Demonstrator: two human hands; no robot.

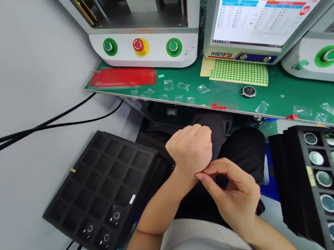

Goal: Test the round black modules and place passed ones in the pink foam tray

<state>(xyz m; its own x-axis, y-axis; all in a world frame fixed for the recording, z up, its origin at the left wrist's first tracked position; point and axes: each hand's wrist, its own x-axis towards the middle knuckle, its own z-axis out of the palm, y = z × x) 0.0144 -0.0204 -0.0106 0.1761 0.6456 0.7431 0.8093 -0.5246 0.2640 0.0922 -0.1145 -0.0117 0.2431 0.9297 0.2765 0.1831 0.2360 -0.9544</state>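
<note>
My left hand is curled into a loose fist below the bench edge, over my lap, with its fingers turned away so any contents are hidden. My right hand pinches thumb and forefinger at the left wrist, with a tiny red bit at the fingertips that I cannot make out. A black foam tray lies to the left, with three round watch parts in its near cells. On the right another black tray holds several round glass lenses.
The green bench carries a round watch part, scattered clear film scraps, a red strip, a sheet of green dot stickers, a press machine with green and red buttons, and a monitor. Black cables run at left.
</note>
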